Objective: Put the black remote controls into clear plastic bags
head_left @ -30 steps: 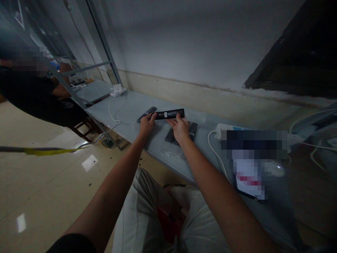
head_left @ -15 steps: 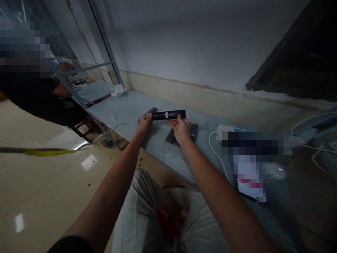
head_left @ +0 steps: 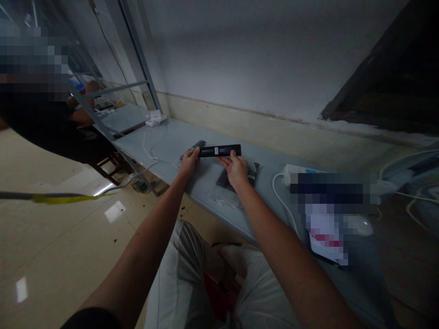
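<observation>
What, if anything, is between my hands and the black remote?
Nothing visible. The left hand pinches the black remote at its left end, and the right hand holds its middle from below, both touching it directly.

Dim, bluish cast; floor glare spots lower left; wide-angle bending at edges; corners dark.

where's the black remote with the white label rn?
Head view, centre: the black remote is held level over the grey bench, left hand at its left end, right hand under its right half.
</observation>
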A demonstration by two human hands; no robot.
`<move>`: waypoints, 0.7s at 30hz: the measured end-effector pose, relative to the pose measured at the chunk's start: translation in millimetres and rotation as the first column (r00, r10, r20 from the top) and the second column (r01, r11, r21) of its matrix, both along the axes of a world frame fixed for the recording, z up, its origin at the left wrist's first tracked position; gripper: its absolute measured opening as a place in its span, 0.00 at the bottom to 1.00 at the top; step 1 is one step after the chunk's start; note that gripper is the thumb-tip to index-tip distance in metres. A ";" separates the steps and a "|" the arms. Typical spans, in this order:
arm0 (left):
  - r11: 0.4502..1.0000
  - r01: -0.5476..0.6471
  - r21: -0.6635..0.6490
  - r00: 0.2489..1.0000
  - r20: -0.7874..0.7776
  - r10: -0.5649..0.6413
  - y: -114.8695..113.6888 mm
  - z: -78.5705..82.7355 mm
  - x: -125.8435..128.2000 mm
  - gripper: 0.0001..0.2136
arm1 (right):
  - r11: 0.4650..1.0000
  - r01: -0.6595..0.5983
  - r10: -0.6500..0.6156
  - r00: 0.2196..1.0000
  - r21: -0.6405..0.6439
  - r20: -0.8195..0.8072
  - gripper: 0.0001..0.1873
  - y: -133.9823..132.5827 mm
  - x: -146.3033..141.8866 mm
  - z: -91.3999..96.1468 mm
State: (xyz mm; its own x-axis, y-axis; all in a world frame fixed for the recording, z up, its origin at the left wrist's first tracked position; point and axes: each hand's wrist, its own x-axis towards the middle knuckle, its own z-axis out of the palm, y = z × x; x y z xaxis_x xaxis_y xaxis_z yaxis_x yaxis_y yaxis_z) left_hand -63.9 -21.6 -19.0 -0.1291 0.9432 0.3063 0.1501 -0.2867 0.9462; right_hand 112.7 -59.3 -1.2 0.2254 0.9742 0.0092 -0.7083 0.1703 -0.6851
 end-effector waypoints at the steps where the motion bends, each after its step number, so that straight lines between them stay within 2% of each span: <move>1: 0.999 0.032 0.009 0.999 0.009 -0.032 -0.7 0.7 0.4 0.25 | 1.000 -0.004 0.004 1.000 0.002 0.009 0.07 0.3 -0.5 -0.5; 3: 0.997 0.074 0.030 0.997 0.012 -0.074 -1.0 0.9 0.6 0.24 | 1.000 -0.007 0.007 1.000 -0.003 0.017 0.08 1.2 -1.0 -1.4; 5: 0.997 0.067 0.028 0.997 0.030 -0.068 1.0 -0.6 0.3 0.23 | 1.000 0.007 -0.007 1.000 -0.024 0.000 0.11 2.2 -0.5 -1.9; 7: 0.999 0.038 0.015 0.990 0.134 -0.040 4.8 -3.1 -0.2 0.22 | 0.999 0.027 -0.029 0.999 -0.042 -0.032 0.14 3.1 1.0 -1.9; 11: 0.992 -0.125 -0.001 0.923 0.367 0.116 12.3 -7.0 -2.6 0.21 | 0.997 0.059 -0.063 0.995 -0.053 -0.078 0.17 3.3 4.5 -0.1; 15: 0.971 -0.239 0.004 0.890 0.401 0.218 11.9 -5.6 -4.6 0.20 | 0.992 0.104 -0.109 0.991 -0.070 -0.077 0.17 0.8 6.7 3.0; 18: 0.924 -0.381 0.037 0.867 0.361 0.343 6.5 -1.6 -4.7 0.21 | 0.992 0.103 -0.110 0.990 -0.075 -0.087 0.18 -2.0 8.1 5.6; 21: 0.840 -0.536 0.081 0.822 0.276 0.498 -1.2 3.9 -4.3 0.21 | 0.993 0.088 -0.096 0.990 -0.079 -0.099 0.19 -3.9 9.6 7.2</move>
State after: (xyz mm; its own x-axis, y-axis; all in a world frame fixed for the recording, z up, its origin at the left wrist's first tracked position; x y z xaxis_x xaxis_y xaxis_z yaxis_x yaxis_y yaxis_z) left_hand -68.2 -22.8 -15.1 -0.6705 0.6624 0.3341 0.0959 -0.3691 0.9244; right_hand 122.3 -63.3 6.0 0.3104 0.9464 -0.0900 -0.7589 0.1897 -0.6230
